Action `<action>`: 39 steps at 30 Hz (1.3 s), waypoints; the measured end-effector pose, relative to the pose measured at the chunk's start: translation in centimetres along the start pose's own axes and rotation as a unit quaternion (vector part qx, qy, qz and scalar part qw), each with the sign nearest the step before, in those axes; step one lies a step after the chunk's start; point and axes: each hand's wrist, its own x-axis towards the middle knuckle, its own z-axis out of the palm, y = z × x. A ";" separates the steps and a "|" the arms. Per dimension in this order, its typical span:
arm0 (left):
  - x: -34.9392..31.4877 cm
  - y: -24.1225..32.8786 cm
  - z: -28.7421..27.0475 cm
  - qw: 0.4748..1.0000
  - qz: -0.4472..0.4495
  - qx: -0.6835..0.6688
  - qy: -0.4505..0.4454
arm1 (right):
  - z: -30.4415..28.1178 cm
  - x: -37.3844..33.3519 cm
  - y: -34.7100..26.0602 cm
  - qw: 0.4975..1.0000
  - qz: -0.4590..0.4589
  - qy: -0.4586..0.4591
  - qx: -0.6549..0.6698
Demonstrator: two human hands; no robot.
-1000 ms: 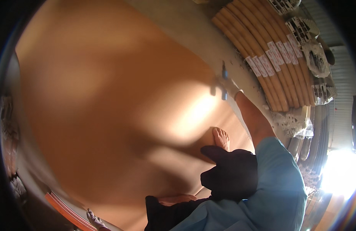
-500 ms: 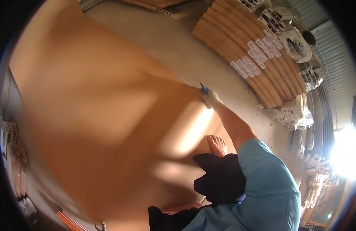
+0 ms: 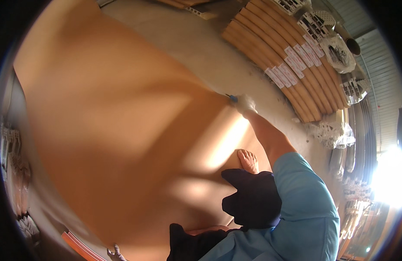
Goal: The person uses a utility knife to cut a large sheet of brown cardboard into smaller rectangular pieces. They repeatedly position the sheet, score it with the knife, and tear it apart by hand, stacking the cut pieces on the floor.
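A very large brown sheet [image 3: 118, 152], smooth like cardboard or board, spreads under me across most of the view. My right hand [image 3: 244, 105], in a pale glove, is closed round a small blue-handled knife [image 3: 232, 98] at the sheet's far right edge. Its thin dark tip points left; whether it touches the sheet I cannot tell. At the bottom left, my left hand [image 3: 116, 253] is gloved too, its fingers apart beside the sheet's near left edge. Part of that hand is cut off by the frame. My bare foot [image 3: 248, 161] stands on the sheet.
Long brown cardboard packages [image 3: 275, 52] with white labels lie stacked at the far right. Plastic-wrapped pale parts [image 3: 335, 132] stand beside them. An orange-red strip [image 3: 81, 247] lies near my left hand. More wrapped parts [image 3: 14, 161] line the left side. Grey floor [image 3: 166, 30] shows beyond the sheet.
My right hand has turned and shifted slightly right, and the knife's tip now points more to the left. My left hand has come a little further into view.
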 end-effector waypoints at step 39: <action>2.2 -4.2 1.6 0.999 0.045 -0.004 -0.022 | 0.5 9.7 -2.6 0.993 -0.078 -0.086 -0.015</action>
